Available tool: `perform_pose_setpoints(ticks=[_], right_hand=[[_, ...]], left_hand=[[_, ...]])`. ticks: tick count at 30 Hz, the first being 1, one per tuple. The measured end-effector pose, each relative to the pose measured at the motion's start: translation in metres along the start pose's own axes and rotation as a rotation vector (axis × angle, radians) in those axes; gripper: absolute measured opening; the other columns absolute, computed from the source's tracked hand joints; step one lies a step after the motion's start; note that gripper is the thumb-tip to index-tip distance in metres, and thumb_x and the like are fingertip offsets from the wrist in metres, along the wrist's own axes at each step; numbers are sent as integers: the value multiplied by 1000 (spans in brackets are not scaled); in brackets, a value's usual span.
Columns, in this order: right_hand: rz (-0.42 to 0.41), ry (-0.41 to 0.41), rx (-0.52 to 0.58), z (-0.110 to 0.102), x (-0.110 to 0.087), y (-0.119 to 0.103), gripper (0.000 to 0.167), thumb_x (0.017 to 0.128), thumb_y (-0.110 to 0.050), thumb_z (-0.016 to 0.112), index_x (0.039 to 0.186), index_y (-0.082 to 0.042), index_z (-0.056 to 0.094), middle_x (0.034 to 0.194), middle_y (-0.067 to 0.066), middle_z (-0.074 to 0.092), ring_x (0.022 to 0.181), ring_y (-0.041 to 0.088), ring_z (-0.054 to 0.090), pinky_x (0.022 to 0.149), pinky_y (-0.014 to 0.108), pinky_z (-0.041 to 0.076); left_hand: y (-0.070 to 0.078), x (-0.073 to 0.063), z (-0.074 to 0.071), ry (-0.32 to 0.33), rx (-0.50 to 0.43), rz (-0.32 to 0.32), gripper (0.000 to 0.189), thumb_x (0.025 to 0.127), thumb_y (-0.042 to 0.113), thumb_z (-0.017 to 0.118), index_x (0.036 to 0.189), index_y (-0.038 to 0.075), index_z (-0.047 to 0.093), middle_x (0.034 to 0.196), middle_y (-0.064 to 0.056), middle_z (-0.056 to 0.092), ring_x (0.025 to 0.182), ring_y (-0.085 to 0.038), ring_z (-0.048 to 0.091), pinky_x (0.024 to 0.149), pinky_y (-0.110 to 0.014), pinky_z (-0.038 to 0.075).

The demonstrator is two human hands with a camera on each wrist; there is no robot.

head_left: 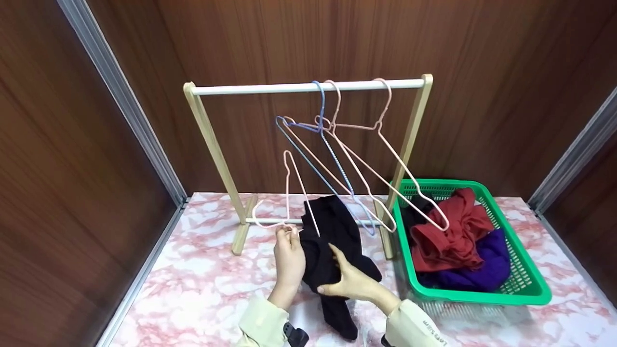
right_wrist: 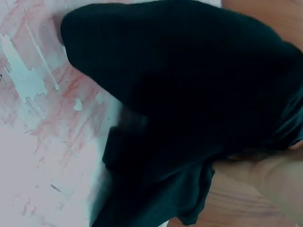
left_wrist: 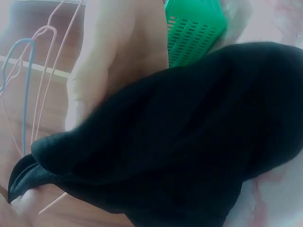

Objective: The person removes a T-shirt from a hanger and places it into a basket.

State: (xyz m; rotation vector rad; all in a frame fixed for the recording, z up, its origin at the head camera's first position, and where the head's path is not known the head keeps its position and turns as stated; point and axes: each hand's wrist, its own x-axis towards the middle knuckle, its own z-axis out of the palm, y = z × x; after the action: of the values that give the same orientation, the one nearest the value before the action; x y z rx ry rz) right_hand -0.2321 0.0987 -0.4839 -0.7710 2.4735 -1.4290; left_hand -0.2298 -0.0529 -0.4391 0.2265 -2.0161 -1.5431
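Observation:
My left hand (head_left: pixel 290 255) grips a pink clothes hanger (head_left: pixel 288 188) near its neck, in front of the rack. The hanger is turned on its side, its hook towards the left, and the end of one arm goes behind the edge of a black garment (head_left: pixel 332 217). My right hand (head_left: pixel 354 282) holds that garment, thumb on the near side and fingers over the cloth. The garment hangs bunched, with a narrow part trailing down towards me. In both wrist views the black cloth (left_wrist: pixel 189 123) covers much of the scene; its exact kind cannot be told.
A rack with wooden legs and a white rail (head_left: pixel 250 89) stands behind my hands. A blue hanger (head_left: pixel 322 106) and two pink hangers (head_left: pixel 387 103) hang towards its right. Right of it, a green basket (head_left: pixel 528 270) holds red, purple and black clothes. Brown panels enclose the marbled tabletop.

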Motion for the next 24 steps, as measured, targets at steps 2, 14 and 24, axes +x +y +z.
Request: perform_pose_setpoints(ticks=[2, 14, 24], right_hand=[[2, -49, 0, -2, -1, 2, 105, 73, -27, 78, 148, 2, 10, 138, 34, 41, 127, 42, 44, 105, 54, 36], [-29, 117, -147, 5, -4, 14, 86, 68, -17, 75, 138, 5, 29, 115, 28, 61, 98, 28, 60, 86, 42, 48], [32, 83, -103, 2, -7, 16, 82, 71, -28, 75, 137, 2, 34, 126, 25, 57, 108, 32, 58, 92, 46, 47]], left_hand=[[0, -1, 2, -16, -13, 5, 10, 97, 2, 47, 103, -5, 51, 92, -21, 66, 87, -29, 64, 76, -39, 51], [5, -4, 2, -225, -53, -46, 18, 99, 10, 46, 99, -3, 58, 95, -17, 63, 76, -15, 59, 68, -24, 49], [11, 1, -12, -315, 18, -26, 18, 94, 10, 52, 94, -1, 67, 100, -16, 64, 86, -18, 57, 80, -28, 44]])
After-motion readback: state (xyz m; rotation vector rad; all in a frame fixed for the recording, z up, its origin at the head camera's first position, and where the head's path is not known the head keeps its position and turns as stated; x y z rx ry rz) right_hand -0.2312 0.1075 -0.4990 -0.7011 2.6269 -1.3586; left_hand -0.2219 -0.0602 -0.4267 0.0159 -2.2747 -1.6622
